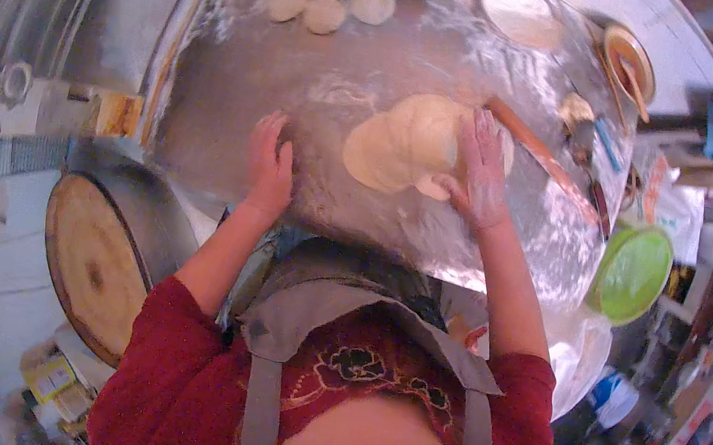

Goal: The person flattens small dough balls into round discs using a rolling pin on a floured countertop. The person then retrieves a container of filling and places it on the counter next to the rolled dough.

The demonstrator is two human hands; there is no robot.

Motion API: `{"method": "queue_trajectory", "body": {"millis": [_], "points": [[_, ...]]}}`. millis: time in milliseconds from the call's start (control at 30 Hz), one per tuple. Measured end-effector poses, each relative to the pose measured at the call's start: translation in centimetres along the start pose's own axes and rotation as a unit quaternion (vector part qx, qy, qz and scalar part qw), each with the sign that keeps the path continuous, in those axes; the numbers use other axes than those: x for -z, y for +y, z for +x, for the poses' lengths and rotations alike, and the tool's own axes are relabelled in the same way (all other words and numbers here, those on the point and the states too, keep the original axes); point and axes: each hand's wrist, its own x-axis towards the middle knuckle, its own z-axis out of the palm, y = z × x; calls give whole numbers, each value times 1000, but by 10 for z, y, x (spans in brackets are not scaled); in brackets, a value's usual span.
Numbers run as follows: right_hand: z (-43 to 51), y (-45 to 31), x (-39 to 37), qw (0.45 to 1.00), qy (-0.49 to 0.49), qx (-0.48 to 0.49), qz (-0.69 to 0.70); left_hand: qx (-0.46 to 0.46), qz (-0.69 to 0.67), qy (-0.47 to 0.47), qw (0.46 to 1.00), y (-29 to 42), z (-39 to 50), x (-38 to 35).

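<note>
Flat rounds of pale dough (407, 135) overlap in a row on the floured worktop (238, 80) in front of me. My right hand (482, 173) lies over the right end of this row, fingers pointing away from me. Its thumb is beside a small dough edge at the near side. To the left, my left hand (271, 165) hovers over or touches the worktop, apart from the dough, with nothing in it. A wooden rolling pin (541, 151) lies slantwise just beyond my right hand.
Several dough rounds (325, 15) lie at the far left of the worktop. A white floury disc (519, 8) is at the far right. A bowl (631, 63) holds a wooden utensil. A green basin (633, 275) stands right; a large round drum-like vessel (95, 266) stands left.
</note>
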Motion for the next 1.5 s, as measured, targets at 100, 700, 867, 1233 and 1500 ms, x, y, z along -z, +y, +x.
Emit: {"method": "queue_trajectory", "body": {"millis": [100,700,867,1233,1500], "points": [[25,-3,-13,991,-50,108,-67,27,61,4,998,-28,-24,21],[168,-99,-126,998,34,-53,1,101,25,-9,995,-36,-32,22],[241,-10,-135,995,88,9,-40,92,34,-8,995,-32,-28,22],[118,-1,-23,976,-38,-156,-150,91,42,-26,995,-32,-31,22],[144,27,-49,972,-111,-111,-173,76,86,-20,993,-30,-29,23]]}}
